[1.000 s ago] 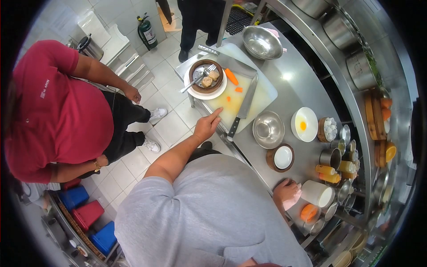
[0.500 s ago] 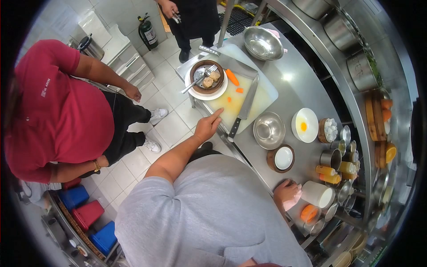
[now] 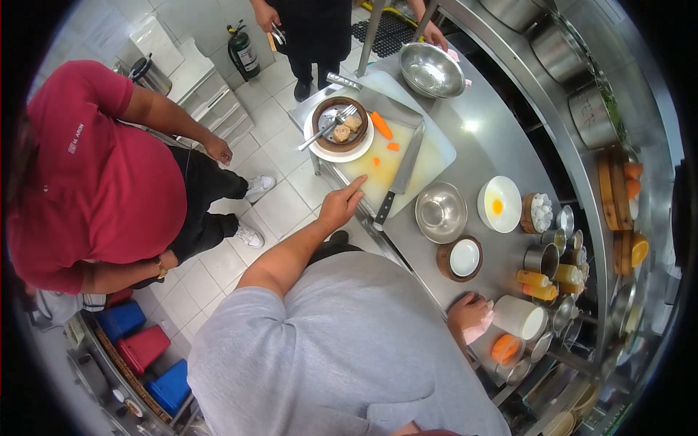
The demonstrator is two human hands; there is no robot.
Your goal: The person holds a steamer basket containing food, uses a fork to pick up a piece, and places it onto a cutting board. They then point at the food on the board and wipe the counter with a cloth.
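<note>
My left hand (image 3: 342, 207) is at the near edge of the white cutting board (image 3: 436, 156), index finger stretched out to the board and holding nothing. Close by lies a large knife (image 3: 406, 167) with a black handle. Carrot pieces (image 3: 381, 126) and a wide cleaver (image 3: 389, 105) are farther up the board. A round steamer basket (image 3: 321, 138) with dumplings (image 3: 342, 133) and a fork (image 3: 317, 135) sits on a white plate (image 3: 343, 157). My right hand (image 3: 469, 312) rests on the steel table, closed on a pink cloth (image 3: 480, 331), beside a white container (image 3: 512, 314).
On the steel table (image 3: 472, 138) stand a metal bowl (image 3: 441, 212), a white bowl with egg yolk (image 3: 499, 204), a perforated bowl (image 3: 432, 70) and squeeze bottles (image 3: 536, 285). A person in red (image 3: 109, 174) stands left; another in black (image 3: 316, 36) stands at the far end.
The hand of the person in black has come into view beside the perforated bowl. The person in red has shifted slightly. Both my hands have stayed in place.
</note>
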